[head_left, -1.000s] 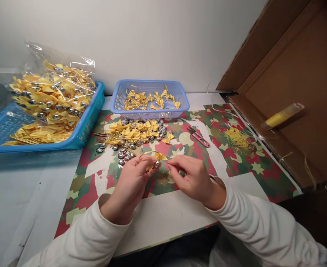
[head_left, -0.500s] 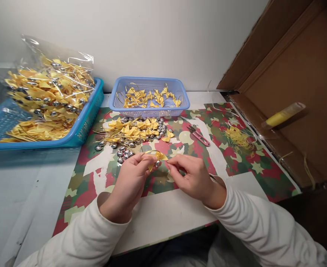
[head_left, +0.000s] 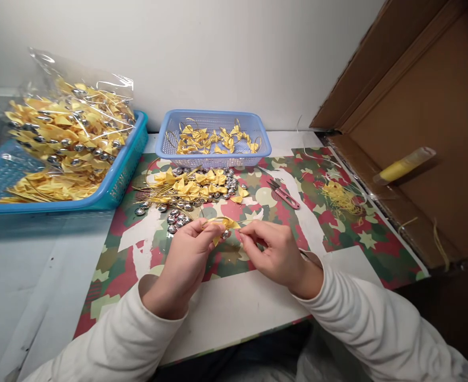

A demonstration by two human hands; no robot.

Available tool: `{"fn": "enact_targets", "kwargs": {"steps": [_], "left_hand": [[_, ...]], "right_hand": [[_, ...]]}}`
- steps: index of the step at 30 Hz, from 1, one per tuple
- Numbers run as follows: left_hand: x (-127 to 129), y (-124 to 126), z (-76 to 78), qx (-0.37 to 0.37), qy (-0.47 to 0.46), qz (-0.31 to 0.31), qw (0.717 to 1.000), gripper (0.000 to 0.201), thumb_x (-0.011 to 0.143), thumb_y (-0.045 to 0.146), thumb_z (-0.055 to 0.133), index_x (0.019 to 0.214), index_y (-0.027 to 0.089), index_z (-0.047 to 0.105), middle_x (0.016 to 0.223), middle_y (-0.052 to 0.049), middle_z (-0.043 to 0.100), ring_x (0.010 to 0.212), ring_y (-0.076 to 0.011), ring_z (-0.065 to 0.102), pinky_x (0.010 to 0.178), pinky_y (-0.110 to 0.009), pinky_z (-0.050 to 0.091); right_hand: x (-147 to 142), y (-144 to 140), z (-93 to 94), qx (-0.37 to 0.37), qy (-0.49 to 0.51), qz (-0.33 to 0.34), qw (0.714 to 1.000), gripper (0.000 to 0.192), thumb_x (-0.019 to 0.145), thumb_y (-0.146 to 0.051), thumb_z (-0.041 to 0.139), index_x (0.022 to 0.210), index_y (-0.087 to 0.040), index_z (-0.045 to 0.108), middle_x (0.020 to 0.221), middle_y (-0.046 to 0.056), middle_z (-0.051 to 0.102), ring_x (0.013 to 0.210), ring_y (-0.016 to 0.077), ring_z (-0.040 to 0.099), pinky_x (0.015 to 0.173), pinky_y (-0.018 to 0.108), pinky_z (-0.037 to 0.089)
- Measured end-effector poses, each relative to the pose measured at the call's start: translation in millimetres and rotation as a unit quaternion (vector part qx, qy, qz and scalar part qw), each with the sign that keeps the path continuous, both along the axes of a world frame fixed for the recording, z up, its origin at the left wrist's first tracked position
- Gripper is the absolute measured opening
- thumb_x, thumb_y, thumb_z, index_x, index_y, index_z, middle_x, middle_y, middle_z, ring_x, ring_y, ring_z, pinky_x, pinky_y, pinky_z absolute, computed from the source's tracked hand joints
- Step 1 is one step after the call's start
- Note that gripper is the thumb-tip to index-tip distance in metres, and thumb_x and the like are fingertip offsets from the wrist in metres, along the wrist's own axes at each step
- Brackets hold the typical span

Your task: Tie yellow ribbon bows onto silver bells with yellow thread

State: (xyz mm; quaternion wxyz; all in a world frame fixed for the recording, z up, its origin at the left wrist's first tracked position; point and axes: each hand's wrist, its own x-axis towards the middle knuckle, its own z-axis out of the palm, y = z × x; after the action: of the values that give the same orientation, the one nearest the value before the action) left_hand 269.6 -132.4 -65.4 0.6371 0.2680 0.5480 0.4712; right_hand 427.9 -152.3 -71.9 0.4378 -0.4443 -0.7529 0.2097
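Observation:
Between thumb and fingers, my left hand [head_left: 192,252] pinches a yellow ribbon bow [head_left: 229,224] with a thin gold cord. A small silver bell [head_left: 226,233] hangs at the bow's middle. My right hand [head_left: 274,249] is closed in a pinch just right of the bow; what its fingertips hold, if anything, is too small to make out. Past my hands lies a pile of yellow bows [head_left: 190,184] on gold cords, mixed with loose silver bells [head_left: 174,220].
Behind the pile stands a blue basket [head_left: 214,158] with several bows. At left, a larger blue basket [head_left: 114,183] carries a clear bag [head_left: 75,122] of belled bows. Pink thread snips [head_left: 285,196] and yellow thread scraps [head_left: 341,196] lie at right, near a cardboard wall [head_left: 421,106].
Almost nothing differs. Both hands keep their pinch at the same spot, and the whole view has shifted very slightly.

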Motion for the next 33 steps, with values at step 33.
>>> {"fn": "enact_targets", "kwargs": {"steps": [33], "left_hand": [[-1.5,-1.5,-2.1,0.007,-0.01,-0.019,1.0,0.017,0.056,0.027,0.078,0.059,0.015,0.065,0.058,0.001,0.063,0.054,-0.0096,0.054,0.053,-0.021,0.047]], "right_hand": [[1.6,0.5,3.1,0.003,0.01,0.004,1.0,0.016,0.08,-0.004,0.052,0.071,-0.018,0.054,0.055,-0.005,0.047,0.049,0.0064,0.042,0.049,0.018,0.035]]}}
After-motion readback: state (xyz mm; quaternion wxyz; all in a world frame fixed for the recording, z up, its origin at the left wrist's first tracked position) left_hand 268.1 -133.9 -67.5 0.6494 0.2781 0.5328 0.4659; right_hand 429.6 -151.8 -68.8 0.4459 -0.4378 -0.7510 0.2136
